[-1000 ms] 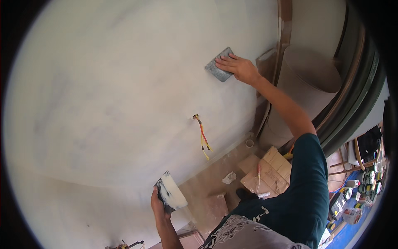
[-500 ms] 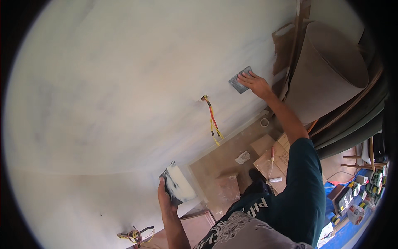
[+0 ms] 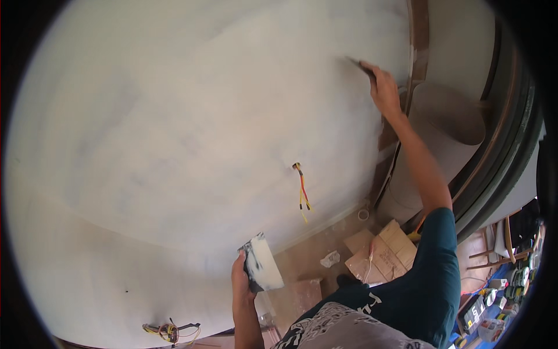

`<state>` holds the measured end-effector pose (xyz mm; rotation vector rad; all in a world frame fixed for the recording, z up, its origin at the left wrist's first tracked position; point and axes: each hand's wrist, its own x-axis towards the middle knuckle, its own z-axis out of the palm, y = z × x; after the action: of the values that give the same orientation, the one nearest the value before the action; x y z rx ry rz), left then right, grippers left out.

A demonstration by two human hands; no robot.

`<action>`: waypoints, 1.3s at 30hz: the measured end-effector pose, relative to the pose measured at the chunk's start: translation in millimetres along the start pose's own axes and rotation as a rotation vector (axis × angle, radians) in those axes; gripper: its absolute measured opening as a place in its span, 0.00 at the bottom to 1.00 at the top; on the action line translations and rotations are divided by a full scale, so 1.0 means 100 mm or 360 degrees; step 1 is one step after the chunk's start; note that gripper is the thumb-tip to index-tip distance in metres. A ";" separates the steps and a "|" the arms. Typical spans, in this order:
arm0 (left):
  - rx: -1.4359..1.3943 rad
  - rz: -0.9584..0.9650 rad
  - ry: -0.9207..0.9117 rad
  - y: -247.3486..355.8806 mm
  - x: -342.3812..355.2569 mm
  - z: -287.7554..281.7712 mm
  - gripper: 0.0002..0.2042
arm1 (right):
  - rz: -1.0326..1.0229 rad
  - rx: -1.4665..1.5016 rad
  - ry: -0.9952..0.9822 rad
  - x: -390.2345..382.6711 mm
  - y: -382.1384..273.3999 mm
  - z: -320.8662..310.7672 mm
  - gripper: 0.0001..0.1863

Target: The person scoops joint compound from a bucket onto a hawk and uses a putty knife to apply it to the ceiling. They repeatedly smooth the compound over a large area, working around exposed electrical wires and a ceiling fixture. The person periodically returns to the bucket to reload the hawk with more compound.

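The right hand (image 3: 385, 88), between 1 and 2 o'clock, grips a thin dark scraper (image 3: 365, 67), seen nearly edge-on, with its blade pointing toward 10 o'clock. It is at the pale wall (image 3: 192, 116), but whether the blade touches it I cannot tell. The left hand (image 3: 240, 278), between 6 and 7 o'clock, is closed on the near edge of a dark flat plate (image 3: 251, 269); thick white paste (image 3: 265, 263) covers the side toward 3 o'clock.

Red and yellow wires (image 3: 303, 187) hang from a hole in the wall just off centre, toward 4 o'clock. A second bunch of wires (image 3: 170, 333) sticks out at 7 o'clock. A large upright roll (image 3: 433, 154) stands between 2 and 3 o'clock. At 4 o'clock, flattened cardboard (image 3: 392, 247) lies on the floor (image 3: 305, 250), with a crumpled white scrap (image 3: 331, 259) near it, toward 9 o'clock.
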<state>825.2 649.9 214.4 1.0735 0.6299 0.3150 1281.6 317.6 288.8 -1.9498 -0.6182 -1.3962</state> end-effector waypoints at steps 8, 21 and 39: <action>-0.0174 0.0086 -0.0010 -0.10 0.00 -0.38 0.19 | 0.0086 0.0019 0.0163 1.48 -0.24 0.15 0.26; -0.0121 0.0070 0.0091 -0.13 0.07 -0.37 0.20 | -0.0505 -0.0052 -0.0196 0.57 -0.74 0.68 0.41; -0.0004 0.0014 0.0222 -0.05 0.03 -0.34 0.20 | -0.0429 -0.0023 -0.0766 -2.09 -0.45 1.30 0.41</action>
<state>806.5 673.6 198.2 1.0584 0.7493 0.4004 1266.6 443.3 72.7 -2.2967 -1.1288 -1.0755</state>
